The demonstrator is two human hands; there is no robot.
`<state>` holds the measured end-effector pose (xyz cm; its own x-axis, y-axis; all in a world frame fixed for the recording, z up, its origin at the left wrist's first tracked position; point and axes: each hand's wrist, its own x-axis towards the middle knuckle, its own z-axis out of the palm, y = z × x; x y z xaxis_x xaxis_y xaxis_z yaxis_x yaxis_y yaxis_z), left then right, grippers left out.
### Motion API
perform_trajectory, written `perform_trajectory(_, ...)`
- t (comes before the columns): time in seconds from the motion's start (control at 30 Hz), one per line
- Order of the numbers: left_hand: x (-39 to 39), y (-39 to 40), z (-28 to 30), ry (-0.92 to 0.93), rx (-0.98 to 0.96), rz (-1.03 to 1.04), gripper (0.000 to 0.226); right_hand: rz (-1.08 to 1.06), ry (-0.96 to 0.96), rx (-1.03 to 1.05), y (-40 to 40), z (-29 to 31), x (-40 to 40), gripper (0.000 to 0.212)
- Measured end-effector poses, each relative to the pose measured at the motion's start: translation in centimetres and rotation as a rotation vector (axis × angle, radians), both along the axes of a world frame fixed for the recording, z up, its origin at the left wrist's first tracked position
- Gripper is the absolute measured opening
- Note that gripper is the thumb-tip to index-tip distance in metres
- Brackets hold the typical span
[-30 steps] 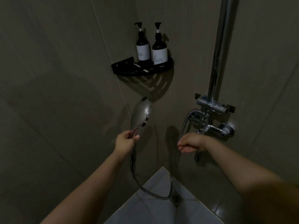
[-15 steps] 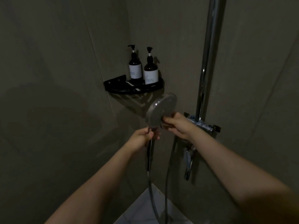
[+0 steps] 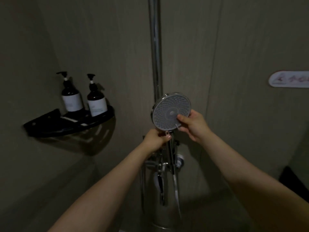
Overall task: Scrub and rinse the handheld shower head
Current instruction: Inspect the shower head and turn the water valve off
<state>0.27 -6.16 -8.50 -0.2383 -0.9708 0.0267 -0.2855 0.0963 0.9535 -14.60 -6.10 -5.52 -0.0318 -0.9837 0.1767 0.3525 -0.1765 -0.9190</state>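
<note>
Chrome shower head [image 3: 168,108] held up before the riser pipe [image 3: 156,47], nozzle face toward camera. Left hand [image 3: 156,139] grips its handle; right hand [image 3: 192,123] pinches the face's lower right edge. Two pump bottles [image 3: 83,99] stand on black corner shelf [image 3: 66,124].

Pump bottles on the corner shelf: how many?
2. Left pump bottle and right pump bottle stand side by side on the black corner shelf. None looks hidden.
</note>
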Motion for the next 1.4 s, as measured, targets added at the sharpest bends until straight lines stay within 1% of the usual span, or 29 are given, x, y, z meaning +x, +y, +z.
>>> perform_trajectory(0.1, -2.2, -0.6, 1.5, -0.032, -0.108, 0.004, 0.04, -0.093, 0.053, -0.032, 0.6, 0.7, -1.7, 0.025)
perform_trajectory(0.17, -3.4, -1.4, 1.8, -0.031, -0.147, -0.002, 0.044, -0.152, 0.101, -0.061, 1.0, 1.0, -2.3, 0.027)
perform_trajectory(0.27, -5.1, -1.9, 2.1, -0.021, -0.15, -0.01, 0.039, -0.231, 0.145, -0.117, 1.6, 1.9, -2.8, 0.031)
perform_trajectory(0.4, -6.9, -2.4, 2.9, -0.028, -0.209, -0.011, 0.031, -0.322, 0.164, -0.17, 1.9, 3.4, -2.9, 0.041)
perform_trajectory(0.5, -7.4, -3.2, 4.0, -0.031, -0.251, -0.031, 0.036, -0.344, 0.157, -0.185, 1.4, 4.4, -3.1, 0.044)
perform_trajectory(0.63, -6.8, -4.1, 5.4, -0.015, -0.284, -0.037, 0.041, -0.36, 0.208, -0.185, -0.1, 5.4, -3.3, 0.034)
perform_trajectory(0.73, -6.0, -4.9, 5.9, -0.047, -0.3, -0.028, 0.041, -0.326, 0.243, -0.182, -0.9, 6.3, -3.1, 0.04)
perform_trajectory(0.87, -5.3, -5.6, 6.9, -0.101, -0.362, 0.002, 0.039, -0.308, 0.314, -0.212, -1.5, 7.8, -3.1, 0.043)
perform_trajectory(0.97, -5.1, -5.7, 7.5, -0.071, -0.351, 0.02, 0.034, -0.363, 0.358, -0.267, -1.8, 8.7, -2.9, 0.043)
perform_trajectory(1.07, -4.8, -4.7, 6.5, 0.08, -0.219, -0.043, 0.028, -0.429, 0.381, -0.325, -2.1, 8.8, -2.6, 0.042)
perform_trajectory(1.1, -4.5, -4.4, 5.7, 0.057, -0.154, -0.099, 0.03, -0.449, 0.382, -0.328, -2.2, 8.7, -2.6, 0.042)
perform_trajectory(1.17, -4.0, -4.3, 3.3, -0.186, -0.059, -0.224, 0.037, -0.465, 0.378, -0.325, -2.3, 9.0, -2.8, 0.041)
perform_trajectory(1.2, -3.7, -4.3, 2.2, -0.297, -0.031, -0.266, 0.036, -0.464, 0.375, -0.325, -2.3, 9.2, -2.9, 0.041)
perform_trajectory(1.23, -3.6, -4.4, 1.2, -0.35, -0.016, -0.286, 0.035, -0.467, 0.372, -0.329, -2.3, 9.5, -3.0, 0.041)
perform_trajectory(1.33, -3.7, -4.8, -0.3, -0.356, -0.043, -0.28, 0.033, -0.467, 0.36, -0.341, -2.1, 9.9, -3.3, 0.043)
perform_trajectory(1.4, -4.1, -4.7, -0.5, -0.423, -0.116, -0.246, 0.03, -0.465, 0.365, -0.342, -2.0, 9.7, -3.3, 0.044)
